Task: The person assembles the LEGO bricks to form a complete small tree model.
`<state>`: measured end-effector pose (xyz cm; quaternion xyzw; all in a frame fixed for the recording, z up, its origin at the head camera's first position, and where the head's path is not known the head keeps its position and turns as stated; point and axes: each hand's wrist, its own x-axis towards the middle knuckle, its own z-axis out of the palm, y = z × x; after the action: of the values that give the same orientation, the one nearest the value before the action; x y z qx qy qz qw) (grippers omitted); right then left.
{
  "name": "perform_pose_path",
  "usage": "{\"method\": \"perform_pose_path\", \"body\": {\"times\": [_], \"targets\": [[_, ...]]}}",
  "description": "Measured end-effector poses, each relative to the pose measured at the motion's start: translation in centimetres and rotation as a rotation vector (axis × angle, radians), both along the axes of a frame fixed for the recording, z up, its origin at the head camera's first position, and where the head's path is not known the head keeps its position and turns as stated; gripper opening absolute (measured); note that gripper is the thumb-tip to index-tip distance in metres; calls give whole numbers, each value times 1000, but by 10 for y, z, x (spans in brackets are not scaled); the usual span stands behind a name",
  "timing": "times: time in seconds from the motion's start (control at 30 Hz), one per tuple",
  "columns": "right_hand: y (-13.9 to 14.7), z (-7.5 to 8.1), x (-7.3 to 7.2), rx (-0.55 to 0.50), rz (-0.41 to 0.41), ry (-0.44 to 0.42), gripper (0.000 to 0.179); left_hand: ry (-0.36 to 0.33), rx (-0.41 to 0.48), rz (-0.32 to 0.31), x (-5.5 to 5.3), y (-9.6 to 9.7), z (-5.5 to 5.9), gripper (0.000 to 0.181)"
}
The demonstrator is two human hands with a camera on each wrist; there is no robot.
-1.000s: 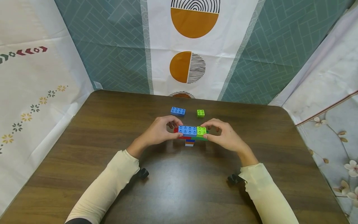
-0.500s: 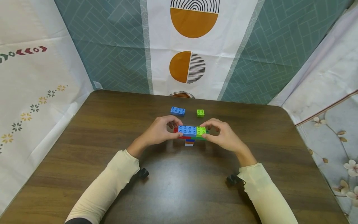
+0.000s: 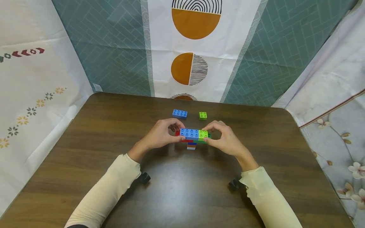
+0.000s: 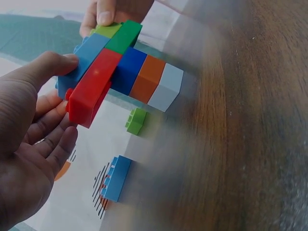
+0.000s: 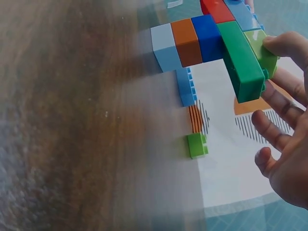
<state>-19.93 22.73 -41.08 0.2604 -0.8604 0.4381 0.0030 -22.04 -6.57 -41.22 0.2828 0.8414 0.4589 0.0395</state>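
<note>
A stack of toy building bricks stands upright on the table. Its column has a white brick point(image 4: 166, 87) at the bottom, then an orange brick point(image 4: 147, 81) and a dark blue brick point(image 4: 129, 71). Above lie a red brick point(image 4: 94, 86) on the left and a green brick point(image 5: 243, 62) on the right. The top layer is a light blue brick point(image 3: 189, 134) beside a lime brick point(image 3: 203, 134). My left hand point(image 3: 159, 134) pinches the light blue brick between thumb and fingers. The lime brick is pinched by my right hand point(image 3: 225, 139), its lower fingers spread loosely in the right wrist view.
Behind the stack, a loose blue brick point(image 3: 179, 113) and a loose lime brick point(image 3: 202, 116) lie on the brown wooden table point(image 3: 171, 190). Patterned cloths hang past the table's far edge and both sides.
The whole head view has shifted slightly. My right thumb and fingers sit a little further left on the lime brick. My left hand keeps its hold, and the loose bricks stay put.
</note>
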Motion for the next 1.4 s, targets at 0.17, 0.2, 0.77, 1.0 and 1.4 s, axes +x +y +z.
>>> {"method": "perform_pose_path", "body": {"times": [0.17, 0.2, 0.77, 1.0, 1.4], "targets": [[0, 2, 0, 38, -18, 9, 31, -13, -5, -5, 1, 0, 2, 34], [1, 2, -1, 49, -21, 10, 30, -14, -2, -10, 1, 0, 2, 35], [5, 8, 1, 106, -35, -21, 32, -27, 58, 75, -26, -20, -15, 23], [3, 8, 0, 106, -28, -31, 33, -69, 28, 168, -56, -35, -29, 32], [2, 8, 1, 115, -36, -43, 33, -131, -21, 158, -101, -26, -27, 47]]}}
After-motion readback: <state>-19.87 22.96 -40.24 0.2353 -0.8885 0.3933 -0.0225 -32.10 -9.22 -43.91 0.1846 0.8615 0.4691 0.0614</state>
